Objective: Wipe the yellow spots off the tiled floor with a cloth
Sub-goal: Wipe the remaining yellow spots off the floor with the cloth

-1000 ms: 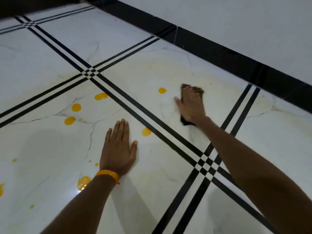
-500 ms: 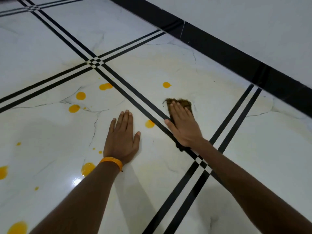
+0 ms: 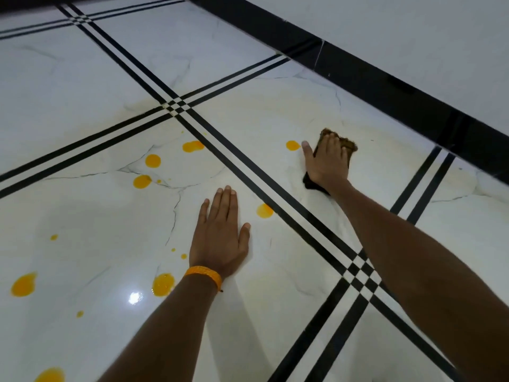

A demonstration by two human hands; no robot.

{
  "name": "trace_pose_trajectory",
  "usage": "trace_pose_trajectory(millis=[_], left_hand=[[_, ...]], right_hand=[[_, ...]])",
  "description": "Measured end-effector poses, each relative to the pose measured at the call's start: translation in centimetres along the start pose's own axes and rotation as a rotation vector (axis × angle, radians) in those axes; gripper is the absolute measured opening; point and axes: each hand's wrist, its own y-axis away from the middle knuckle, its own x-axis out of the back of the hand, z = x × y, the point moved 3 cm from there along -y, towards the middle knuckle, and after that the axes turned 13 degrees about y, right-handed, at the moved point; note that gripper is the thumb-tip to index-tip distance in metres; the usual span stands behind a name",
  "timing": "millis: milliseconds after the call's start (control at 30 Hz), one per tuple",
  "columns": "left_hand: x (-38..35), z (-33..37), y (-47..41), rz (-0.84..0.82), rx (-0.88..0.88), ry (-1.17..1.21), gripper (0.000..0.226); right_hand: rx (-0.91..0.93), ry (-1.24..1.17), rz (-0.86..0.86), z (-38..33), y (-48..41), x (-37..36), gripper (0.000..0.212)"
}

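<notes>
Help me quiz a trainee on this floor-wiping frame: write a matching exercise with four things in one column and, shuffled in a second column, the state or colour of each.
Things
1. left hand
2. right hand
3. cloth
4. wristband

States
A. brown, trapped under a palm, far edge showing
B. lies flat on the tiled floor, fingers straight, holding nothing
C. orange, round a wrist
D. presses down on the wiping material, fingers straight

Pairs: 1-B, 2-D, 3-A, 4-C
</notes>
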Motion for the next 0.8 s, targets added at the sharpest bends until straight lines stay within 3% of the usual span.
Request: trace_pose_trajectory(millis=[67, 167, 233, 300, 367, 433, 467, 567, 633, 700, 800], left_hand=[[0.1, 0.0, 0.1, -0.009, -0.005, 0.005, 0.073], [0.1, 0.0, 0.0, -0.015, -0.004, 0.006, 0.073], [0.3, 0.0, 0.0, -0.02, 0.003, 0.009, 0.074], [0.2, 0.0, 0.0, -0.013, 0.005, 0.014, 0.073], [0.0, -0.2, -0.2, -0.011, 0.0, 0.009, 0.073], [0.0, -0.1, -0.2, -0.013, -0.002, 0.004, 0.072], [0.0, -0.1, -0.1, -0.016, -0.007, 0.003, 0.072], [0.1, -0.2, -0.1, -0.017, -0.006, 0.012, 0.072], [0.1, -0.2, 0.0, -0.022, 0.008, 0.003, 0.072], [0.2, -0.1, 0.1, -0.022, 0.008, -0.001, 0.072], [0.1, 0.0, 0.0, -0.029, 0.007, -0.008, 0.072]], right_hand=[[0.079, 0.01, -0.005, -4.8, -0.8, 0.7, 0.088], [0.653, 0.132, 0.049, -9.9, 4.5, 0.3, 0.069], [0.892, 0.109, -0.005, -7.3, 8.7, -0.1, 0.071], [0.779, 0.096, 0.011, -3.2, 8.1, 0.1, 0.078], [0.499, 0.105, 0.0, -1.2, 4.0, 0.2, 0.084], [0.277, 0.057, -0.005, -3.7, 0.5, 0.8, 0.092], [0.265, 0.074, 0.004, -6.0, 0.7, 0.9, 0.096], [0.65, 0.142, -0.001, -9.8, 7.6, -0.1, 0.085], [0.831, 0.085, 0.031, -6.2, 12.1, -0.9, 0.08], [0.692, 0.095, 0.096, -1.9, 10.3, -1.0, 0.087], [0.242, 0.09, 0.042, -0.8, 3.2, 0.0, 0.097]])
